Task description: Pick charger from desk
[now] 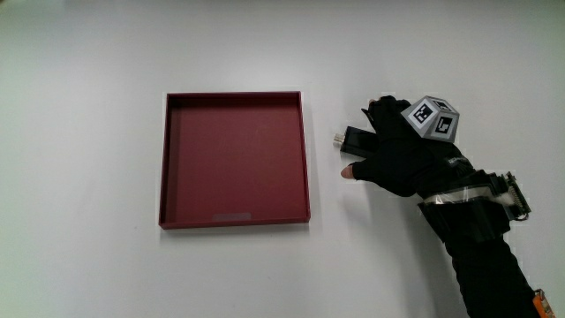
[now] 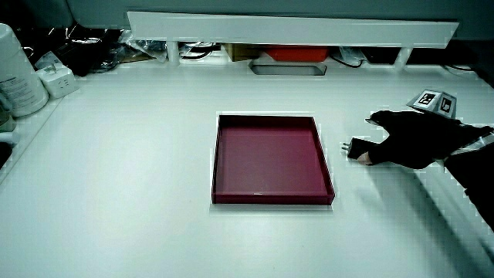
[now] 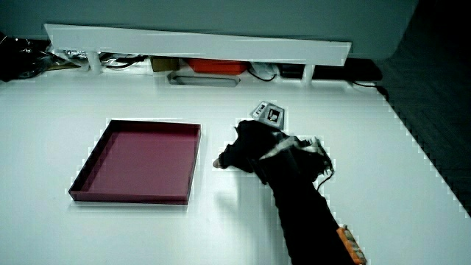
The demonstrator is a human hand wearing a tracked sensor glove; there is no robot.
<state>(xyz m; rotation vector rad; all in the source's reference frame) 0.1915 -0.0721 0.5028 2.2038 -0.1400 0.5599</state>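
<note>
A small black charger (image 1: 355, 140) with metal prongs lies on the white desk beside the dark red tray (image 1: 172, 159). The gloved hand (image 1: 393, 152) rests over it, fingers curled around its body, thumb tip bare beside it. In a side view the charger (image 2: 356, 147) shows with its prongs pointing toward the tray (image 2: 218, 166), the hand (image 2: 409, 140) closed on it. In a side view the hand (image 3: 246, 147) hides the charger; the tray (image 3: 88, 173) sits beside it.
A low white partition (image 2: 293, 31) runs along the table's edge farthest from the person, with cables and a red item under it. A white container (image 2: 17, 73) stands at the table's corner. The patterned cube (image 1: 433, 117) sits on the glove's back.
</note>
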